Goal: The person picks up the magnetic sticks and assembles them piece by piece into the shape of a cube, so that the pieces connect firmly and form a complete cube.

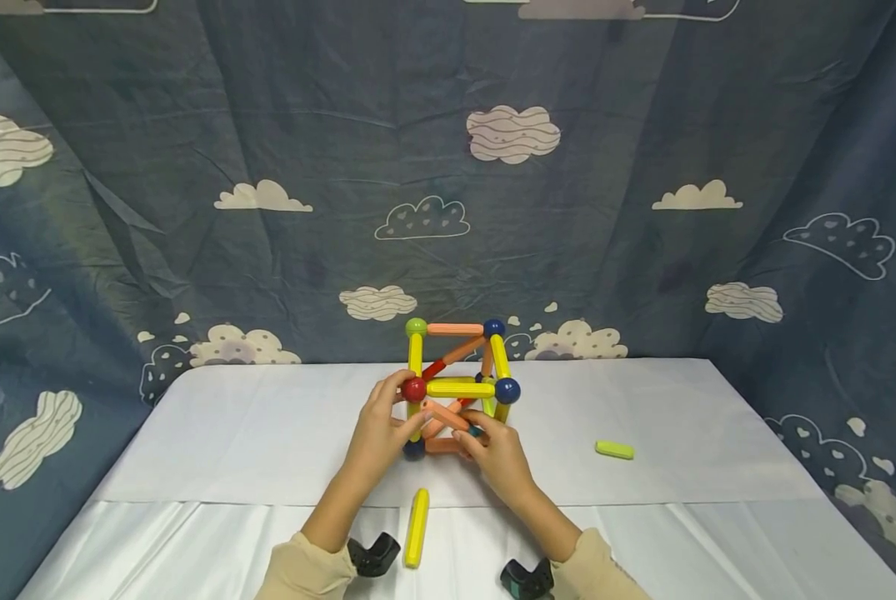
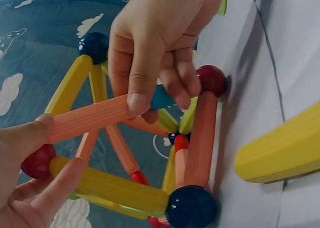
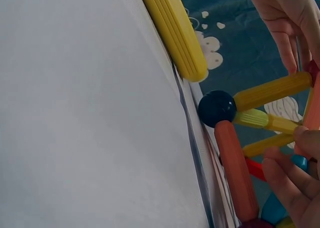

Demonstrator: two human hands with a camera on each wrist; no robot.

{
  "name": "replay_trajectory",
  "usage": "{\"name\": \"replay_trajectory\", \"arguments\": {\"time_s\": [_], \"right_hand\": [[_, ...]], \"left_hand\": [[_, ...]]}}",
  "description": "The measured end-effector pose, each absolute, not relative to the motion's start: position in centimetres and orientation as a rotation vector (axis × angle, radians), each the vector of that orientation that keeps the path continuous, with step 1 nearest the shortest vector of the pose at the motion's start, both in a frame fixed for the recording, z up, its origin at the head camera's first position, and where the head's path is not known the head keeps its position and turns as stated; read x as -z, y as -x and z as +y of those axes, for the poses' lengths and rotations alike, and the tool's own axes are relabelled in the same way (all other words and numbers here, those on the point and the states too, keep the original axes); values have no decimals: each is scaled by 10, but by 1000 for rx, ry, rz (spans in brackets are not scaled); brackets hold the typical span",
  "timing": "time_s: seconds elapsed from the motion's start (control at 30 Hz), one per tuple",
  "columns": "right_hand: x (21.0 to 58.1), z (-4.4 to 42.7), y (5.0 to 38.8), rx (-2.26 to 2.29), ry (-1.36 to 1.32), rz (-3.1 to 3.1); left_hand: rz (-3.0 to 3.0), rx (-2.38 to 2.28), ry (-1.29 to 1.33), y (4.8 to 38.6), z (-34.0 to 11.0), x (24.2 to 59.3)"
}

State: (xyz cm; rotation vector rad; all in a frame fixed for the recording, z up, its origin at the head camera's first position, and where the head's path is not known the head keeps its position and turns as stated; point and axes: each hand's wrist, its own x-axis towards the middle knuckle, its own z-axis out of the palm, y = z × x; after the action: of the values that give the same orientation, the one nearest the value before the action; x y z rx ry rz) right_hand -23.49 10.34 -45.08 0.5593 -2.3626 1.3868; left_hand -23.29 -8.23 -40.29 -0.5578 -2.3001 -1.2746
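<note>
A frame of magnetic rods and balls stands on the table, with yellow rods (image 1: 458, 387) and orange rods joined by blue, green and red balls. My left hand (image 1: 376, 425) holds it at the red ball (image 2: 39, 161) on its near upper left corner. The left thumb touches one end of a slanting orange rod with a teal end (image 2: 92, 119). My right hand (image 1: 496, 454) pinches that rod near the teal end, between thumb and fingers. Whether the rod's left end meets the red ball is unclear. In the right wrist view a blue ball (image 3: 217, 109) marks another corner.
A loose yellow rod (image 1: 417, 529) lies in front of the frame, between my forearms. To the right is a short lime-green rod (image 1: 614, 450). White cloth covers the table (image 1: 230, 450); a dark curtain with clouds (image 1: 327, 250) hangs behind and at both sides.
</note>
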Motion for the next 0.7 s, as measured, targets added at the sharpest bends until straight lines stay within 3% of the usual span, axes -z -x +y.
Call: {"name": "replay_trajectory", "arguments": {"time_s": [0.7], "right_hand": [[454,98,237,-1323,-479,-2295]], "left_hand": [[-2134,1334,493,236,-70,416]]}}
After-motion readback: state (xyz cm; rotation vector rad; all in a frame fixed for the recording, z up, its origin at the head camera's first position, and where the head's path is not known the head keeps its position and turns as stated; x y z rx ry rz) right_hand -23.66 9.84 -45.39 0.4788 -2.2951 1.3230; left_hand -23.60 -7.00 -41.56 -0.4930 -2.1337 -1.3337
